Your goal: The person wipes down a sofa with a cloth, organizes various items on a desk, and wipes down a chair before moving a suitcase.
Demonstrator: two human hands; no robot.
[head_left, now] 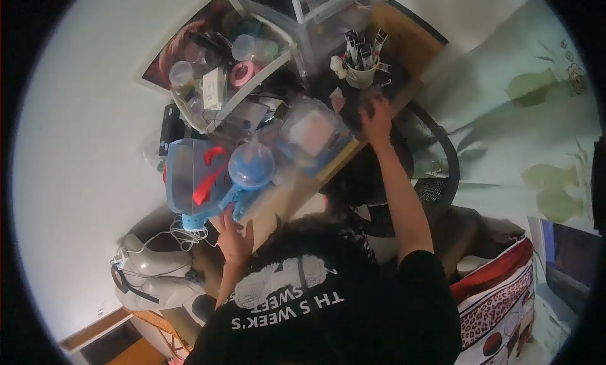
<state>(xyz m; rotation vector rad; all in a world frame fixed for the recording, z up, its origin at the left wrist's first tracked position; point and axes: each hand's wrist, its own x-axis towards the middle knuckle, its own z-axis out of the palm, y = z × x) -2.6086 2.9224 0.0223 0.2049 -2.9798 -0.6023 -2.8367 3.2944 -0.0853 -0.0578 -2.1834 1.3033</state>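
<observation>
My left hand (233, 240) is at the front left edge of the desk, fingers stretched out and thumb apart. Its fingertips are at the blue handle-like part (237, 200) below a clear round container (251, 165) with blue in it; I cannot tell whether they touch. My right hand (377, 117) reaches over the dark desk surface, thumb and fingers apart, slightly blurred. Just beyond it stands a white cup (361, 78) holding several pens or markers (359, 51). A small pale pink piece (338, 100) lies to the left of that hand.
A blue-rimmed clear bin (178, 176) with a red ribbon (211, 179) stands at the left. Behind it, a white-framed tray (259, 82) holds jars and a pink tape roll (243, 73). A clear box (312, 130) sits mid-desk. A black curved chair rim (451, 157) is at the right.
</observation>
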